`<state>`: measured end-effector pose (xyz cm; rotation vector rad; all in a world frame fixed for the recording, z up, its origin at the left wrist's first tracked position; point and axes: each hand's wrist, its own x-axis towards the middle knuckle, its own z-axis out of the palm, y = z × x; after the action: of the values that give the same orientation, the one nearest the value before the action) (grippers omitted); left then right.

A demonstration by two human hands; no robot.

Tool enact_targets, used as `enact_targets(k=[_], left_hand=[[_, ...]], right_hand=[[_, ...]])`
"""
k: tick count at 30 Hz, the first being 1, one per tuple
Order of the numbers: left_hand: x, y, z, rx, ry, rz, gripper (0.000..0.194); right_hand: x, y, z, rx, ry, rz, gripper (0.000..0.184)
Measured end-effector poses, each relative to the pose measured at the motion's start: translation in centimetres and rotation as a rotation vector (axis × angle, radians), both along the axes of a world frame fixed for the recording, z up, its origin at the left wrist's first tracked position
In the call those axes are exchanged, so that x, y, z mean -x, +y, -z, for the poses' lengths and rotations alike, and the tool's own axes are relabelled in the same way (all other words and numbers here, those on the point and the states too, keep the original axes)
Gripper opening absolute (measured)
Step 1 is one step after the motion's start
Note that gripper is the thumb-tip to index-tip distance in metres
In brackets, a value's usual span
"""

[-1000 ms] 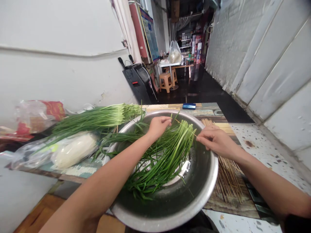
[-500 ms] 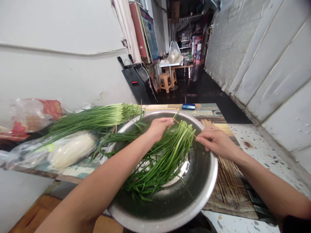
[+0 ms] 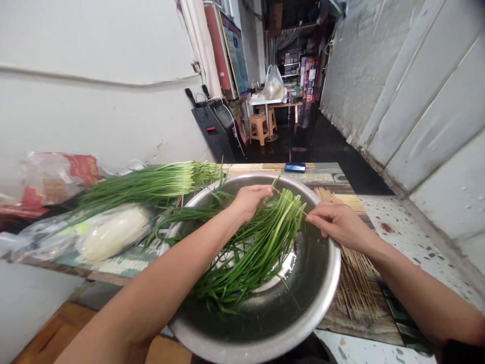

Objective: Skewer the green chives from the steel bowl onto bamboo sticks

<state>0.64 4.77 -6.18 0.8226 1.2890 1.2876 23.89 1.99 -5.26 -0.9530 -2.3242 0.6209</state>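
Observation:
A wide steel bowl [image 3: 322, 298] stands on the table in front of me, holding a fan of green chives [image 3: 253, 247]. A thin bamboo skewer [image 3: 290, 201] runs through the cut ends of the chives. My left hand [image 3: 250, 198] is closed on the far end of the bunch where the skewer's tip comes out. My right hand [image 3: 335, 218] pinches the skewer's near end at the bowl's right rim.
A loose bunch of chives [image 3: 147, 183] and a bagged white vegetable [image 3: 109, 233] lie left of the bowl. Several bamboo skewers [image 3: 356, 278] lie on the table to the right. A blue phone [image 3: 294, 167] sits at the far edge. A corridor with a stool and table stretches behind.
Almost nothing has moved. Both hands keep their hold on the chives and skewer, and the view has shifted slightly.

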Motion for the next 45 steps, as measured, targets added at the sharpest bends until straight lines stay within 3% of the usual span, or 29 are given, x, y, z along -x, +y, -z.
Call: enact_targets(k=[25, 45], left_hand=[[0.00, -0.10, 0.01, 0.021, -0.028, 0.019, 0.016], [-0.23, -0.24, 0.50, -0.040, 0.021, 0.063, 0.024]], right_hand=[[0.04, -0.05, 0.01, -0.012, -0.004, 0.001, 0.033], [0.09, -0.15, 0.08, -0.044, 0.005, 0.009, 0.031]])
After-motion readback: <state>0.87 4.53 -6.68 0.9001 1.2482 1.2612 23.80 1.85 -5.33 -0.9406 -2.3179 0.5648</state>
